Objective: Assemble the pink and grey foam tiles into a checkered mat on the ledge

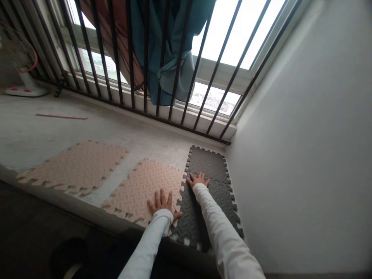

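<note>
My left hand lies flat with spread fingers on a pink foam mat tile, close to its right edge. The thumb reaches toward the seam with the dark grey tile. My right hand rests open, fingers apart, on the dark grey foam mat tiles near the line where two of them meet. Of these, the far dark tile sits by the railing, and the near dark tile runs down to the ledge's front edge, partly hidden by my right sleeve. The pink tile's toothed edge borders the dark ones.
Another pink tile lies apart on the left, with bare ledge between. A thin pink strip lies farther back. A fan stands at far left. Black railing bars front the curtains and window. A white wall bounds the right; the ledge drops off in front.
</note>
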A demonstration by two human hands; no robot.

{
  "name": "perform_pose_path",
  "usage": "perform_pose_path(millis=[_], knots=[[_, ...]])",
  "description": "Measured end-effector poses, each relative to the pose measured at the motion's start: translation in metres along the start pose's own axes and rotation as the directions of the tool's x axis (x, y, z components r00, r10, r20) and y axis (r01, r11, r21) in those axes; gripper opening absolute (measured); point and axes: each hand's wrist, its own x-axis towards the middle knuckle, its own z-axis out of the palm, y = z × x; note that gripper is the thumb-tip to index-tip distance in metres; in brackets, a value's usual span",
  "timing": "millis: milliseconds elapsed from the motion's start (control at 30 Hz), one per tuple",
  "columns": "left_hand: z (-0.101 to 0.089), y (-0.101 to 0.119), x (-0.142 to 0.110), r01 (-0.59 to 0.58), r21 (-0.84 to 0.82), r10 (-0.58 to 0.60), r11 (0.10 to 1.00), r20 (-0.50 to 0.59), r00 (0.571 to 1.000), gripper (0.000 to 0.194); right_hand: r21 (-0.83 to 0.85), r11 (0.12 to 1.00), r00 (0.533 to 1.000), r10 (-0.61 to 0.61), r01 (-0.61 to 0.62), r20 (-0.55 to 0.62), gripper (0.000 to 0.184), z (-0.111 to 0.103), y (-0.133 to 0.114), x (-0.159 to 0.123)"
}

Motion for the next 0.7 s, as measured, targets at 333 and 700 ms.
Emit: perform_pose_path(millis=[333, 700], knots=[[-0.002, 0.001, -0.001, 0.0, 0.011, 0.0, 1.0, 0.022, 1.0, 0.091, -0.076, 0.995, 0.998, -0.06, 0.06, 0.006, 0.072, 0.001, 0.01, 0.004], [-0.006, -0.001, 0.0, -0.018, 0.017, 0.017, 1.0, 0.078, 0.997, 0.093, -0.079, 0.99, 0.99, -0.123, 0.118, -0.072, 0.074, 0.009, 0.031, 0.008]])
